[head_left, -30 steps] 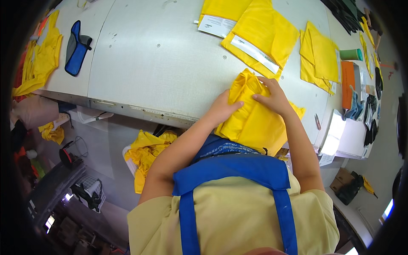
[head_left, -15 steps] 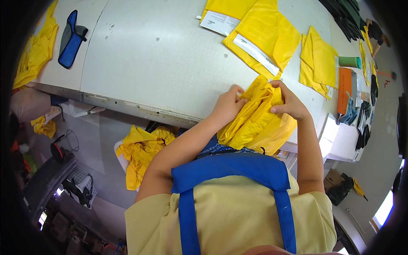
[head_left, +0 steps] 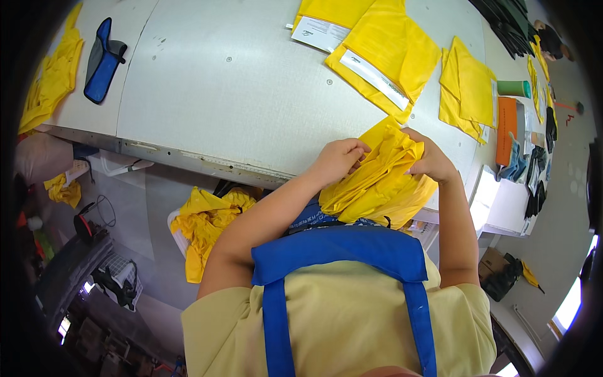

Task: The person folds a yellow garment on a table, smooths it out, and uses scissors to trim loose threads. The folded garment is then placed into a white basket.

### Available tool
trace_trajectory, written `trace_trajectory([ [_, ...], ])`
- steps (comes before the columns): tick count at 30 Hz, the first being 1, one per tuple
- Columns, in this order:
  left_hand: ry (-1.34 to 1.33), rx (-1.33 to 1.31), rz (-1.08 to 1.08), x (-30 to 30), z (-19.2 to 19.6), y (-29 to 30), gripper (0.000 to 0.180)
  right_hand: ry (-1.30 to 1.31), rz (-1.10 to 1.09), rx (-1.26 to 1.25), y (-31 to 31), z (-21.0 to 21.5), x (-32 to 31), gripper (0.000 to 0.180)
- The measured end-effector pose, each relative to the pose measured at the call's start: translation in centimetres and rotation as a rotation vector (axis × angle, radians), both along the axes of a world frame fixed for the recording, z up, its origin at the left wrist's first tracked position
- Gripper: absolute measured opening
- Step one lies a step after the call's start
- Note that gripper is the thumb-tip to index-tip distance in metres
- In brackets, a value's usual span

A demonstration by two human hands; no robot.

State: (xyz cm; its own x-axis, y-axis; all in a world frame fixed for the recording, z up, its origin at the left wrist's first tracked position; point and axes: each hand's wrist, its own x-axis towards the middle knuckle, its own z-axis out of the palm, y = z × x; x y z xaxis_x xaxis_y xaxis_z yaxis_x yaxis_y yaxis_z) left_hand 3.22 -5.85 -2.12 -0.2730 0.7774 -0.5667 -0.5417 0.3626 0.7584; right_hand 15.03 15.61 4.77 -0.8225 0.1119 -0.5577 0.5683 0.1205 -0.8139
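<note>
A bunched, thin yellow garment (head_left: 370,182) with a slight sheen lies over the table's near edge, right in front of my body. My left hand (head_left: 339,162) is at its left side, fingers bent and the fingertips against the fabric. On the other side, my right hand (head_left: 434,160) grips the upper right folds; its fingertips are partly hidden behind the cloth. Just beyond it lie folded yellow garments (head_left: 402,44) with a white printed label strip (head_left: 375,80). The exact kind of garment cannot be made out.
A second folded yellow stack (head_left: 468,88), a green roll (head_left: 514,88) and an orange box (head_left: 506,131) lie to the right. A blue-and-grey pouch-like item (head_left: 100,66) is at the far left of the table (head_left: 207,113). Below the edge, a bin holds crumpled yellow fabric (head_left: 210,220).
The garment's upper folds have bunched toward the right hand, whose fingers have slid behind them. My left hand has shifted slightly down and left, its fingers more curled.
</note>
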Motion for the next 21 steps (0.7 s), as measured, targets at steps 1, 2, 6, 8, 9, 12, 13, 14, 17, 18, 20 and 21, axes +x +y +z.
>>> trace_trajectory([
  [1, 0.086, 0.029, -0.107, -0.3, -0.2, 0.3, 0.022, 0.033, -0.001, -0.010, -0.2, 0.1, 0.0, 0.080],
  [2, 0.221, 0.053, -0.259, -0.8, -0.3, 0.7, 0.023, -0.011, -0.026, -0.041, -0.5, 0.8, -0.2, 0.079],
  [6, 0.745, 0.095, -0.835, -3.2, 0.2, 3.0, 0.023, -0.055, -0.057, -0.106, -0.6, 0.9, -0.1, 0.074],
  [8, 0.940, 0.075, -0.946, -3.3, 0.1, 3.4, 0.023, -0.060, -0.064, -0.112, -1.4, 2.3, -1.1, 0.070],
  [9, 1.006, 0.063, -0.920, -3.1, 0.0, 3.4, 0.022, -0.065, -0.070, -0.117, -1.8, 2.8, -1.3, 0.068],
  [12, 1.110, 0.077, -0.735, -2.2, -1.5, 2.5, 0.021, 0.030, -0.066, -0.122, -1.9, 2.0, -0.9, 0.064],
  [13, 1.127, 0.086, -0.651, -2.0, -2.0, 2.2, 0.021, 0.039, -0.059, -0.096, -1.8, 1.9, -0.8, 0.062],
  [14, 1.071, 0.089, -0.656, -1.7, -2.5, 2.1, 0.021, 0.033, -0.068, -0.111, -1.7, 1.7, -0.7, 0.062],
  [17, 0.970, 0.062, -0.741, -1.3, -2.1, 2.3, 0.024, 0.007, -0.083, -0.152, -1.3, 1.2, -0.5, 0.062],
  [18, 0.978, 0.029, -0.821, -1.8, -1.2, 2.7, 0.024, -0.006, -0.084, -0.164, -1.2, 1.0, -0.5, 0.062],
  [20, 1.020, -0.011, -0.931, -2.2, -0.7, 2.9, 0.023, -0.027, -0.104, -0.195, -1.4, 1.2, -0.6, 0.062],
  [21, 1.054, -0.018, -0.961, -2.2, -0.8, 2.9, 0.021, -0.036, -0.125, -0.216, -1.7, 1.4, -0.8, 0.062],
])
